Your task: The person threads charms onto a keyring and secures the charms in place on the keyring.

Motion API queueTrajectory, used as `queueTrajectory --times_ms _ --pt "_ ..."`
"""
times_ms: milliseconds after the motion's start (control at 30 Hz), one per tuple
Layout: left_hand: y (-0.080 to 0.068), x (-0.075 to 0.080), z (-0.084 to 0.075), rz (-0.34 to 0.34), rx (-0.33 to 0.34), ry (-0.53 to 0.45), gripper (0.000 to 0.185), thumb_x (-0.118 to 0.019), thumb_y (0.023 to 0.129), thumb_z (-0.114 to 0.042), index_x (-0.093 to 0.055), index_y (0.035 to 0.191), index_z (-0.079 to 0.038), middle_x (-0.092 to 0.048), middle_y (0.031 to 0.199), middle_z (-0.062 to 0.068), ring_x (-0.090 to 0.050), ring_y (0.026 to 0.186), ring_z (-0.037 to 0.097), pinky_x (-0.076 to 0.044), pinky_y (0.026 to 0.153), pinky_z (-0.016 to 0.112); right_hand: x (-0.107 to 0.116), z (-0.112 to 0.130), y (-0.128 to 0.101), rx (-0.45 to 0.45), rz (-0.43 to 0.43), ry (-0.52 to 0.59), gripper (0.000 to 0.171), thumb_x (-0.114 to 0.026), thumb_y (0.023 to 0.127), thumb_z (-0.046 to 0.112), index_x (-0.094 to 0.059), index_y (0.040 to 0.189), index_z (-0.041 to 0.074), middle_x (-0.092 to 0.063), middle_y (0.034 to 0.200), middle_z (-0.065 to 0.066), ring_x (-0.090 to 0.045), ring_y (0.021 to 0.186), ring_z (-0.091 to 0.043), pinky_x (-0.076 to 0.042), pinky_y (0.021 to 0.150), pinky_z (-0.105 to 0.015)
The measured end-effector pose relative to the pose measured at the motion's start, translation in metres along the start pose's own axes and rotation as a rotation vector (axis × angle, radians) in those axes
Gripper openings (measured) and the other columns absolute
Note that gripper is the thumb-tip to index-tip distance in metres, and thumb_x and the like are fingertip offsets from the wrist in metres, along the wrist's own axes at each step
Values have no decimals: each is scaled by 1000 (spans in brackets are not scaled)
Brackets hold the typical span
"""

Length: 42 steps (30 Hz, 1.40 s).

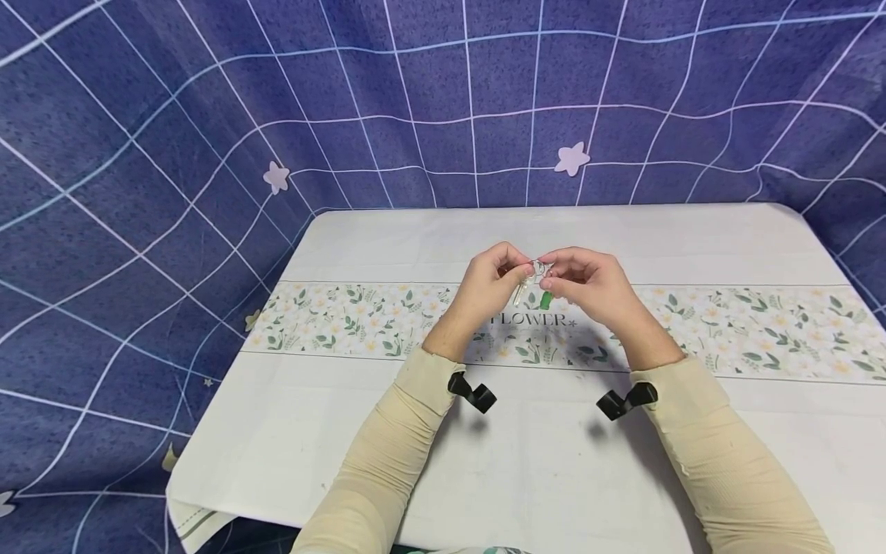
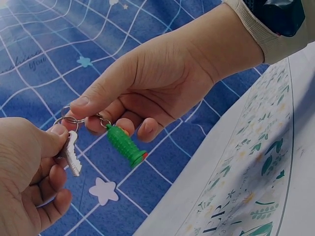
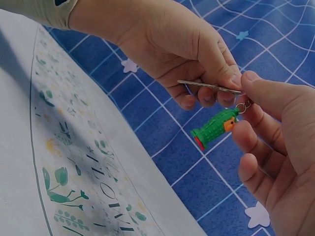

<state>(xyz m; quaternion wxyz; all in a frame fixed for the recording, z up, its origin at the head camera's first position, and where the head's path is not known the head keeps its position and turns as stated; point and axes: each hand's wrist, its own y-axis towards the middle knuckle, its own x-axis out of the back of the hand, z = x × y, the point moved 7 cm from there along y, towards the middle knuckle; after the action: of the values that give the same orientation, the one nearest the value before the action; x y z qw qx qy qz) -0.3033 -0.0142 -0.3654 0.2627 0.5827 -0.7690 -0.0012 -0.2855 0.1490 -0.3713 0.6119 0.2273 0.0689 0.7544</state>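
Observation:
Above the table, my left hand (image 1: 486, 286) pinches a silver key (image 2: 73, 155) and its split ring (image 2: 72, 119) between thumb and fingers. Opposite it, my right hand (image 1: 597, 286) pinches the same ring with thumb and forefinger, its other fingers loosely curled. From a short chain near my right fingertips hangs a green bumpy charm (image 3: 216, 127) with an orange patch and a red end. The head view shows the keys (image 1: 522, 291) dangling by the left fingers. Part of the ring is hidden behind the fingertips.
A white tablecloth (image 1: 332, 415) with a floral band and printed lettering covers the table. A blue curtain (image 1: 429, 92) with pale grid lines and stars stands behind it and on the left. Black wrist mounts (image 1: 477, 394) project from both sleeves.

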Motion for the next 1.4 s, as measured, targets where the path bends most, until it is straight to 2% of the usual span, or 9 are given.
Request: queueTrajectory --times_ms 133,433,1000,1400 --pt "0 0 1 3 -1 4 8 -67 99 -13 -66 96 -5 -63 81 4 -51 69 14 -41 60 22 1 0 0 -12 -13 -15 28 -76 89 0 -70 116 -2 -68 79 8 -62 65 -12 -48 57 -21" --pt "0 -1 0 3 -3 15 8 -67 98 -13 -66 95 -5 -63 81 3 -51 69 13 -42 61 22 1 -2 0 -38 -18 -17 31 -76 88 0 -69 118 -5 -70 81 10 -66 69 -7 -52 66 -20" --pt "0 -1 -1 8 -14 15 9 -67 98 -13 -66 95 -5 -63 80 3 -51 68 12 -42 60 22 3 -6 1 -84 -34 -49 29 -77 90 7 -71 117 -1 -70 80 10 -65 70 -7 -52 66 -20" --pt "0 -1 -1 7 -17 17 9 -67 98 -13 -66 95 -5 -64 81 3 -52 69 12 -42 61 22 3 -5 2 -83 -33 -64 25 -76 91 9 -71 113 -2 -71 77 8 -64 66 -8 -51 63 -22"
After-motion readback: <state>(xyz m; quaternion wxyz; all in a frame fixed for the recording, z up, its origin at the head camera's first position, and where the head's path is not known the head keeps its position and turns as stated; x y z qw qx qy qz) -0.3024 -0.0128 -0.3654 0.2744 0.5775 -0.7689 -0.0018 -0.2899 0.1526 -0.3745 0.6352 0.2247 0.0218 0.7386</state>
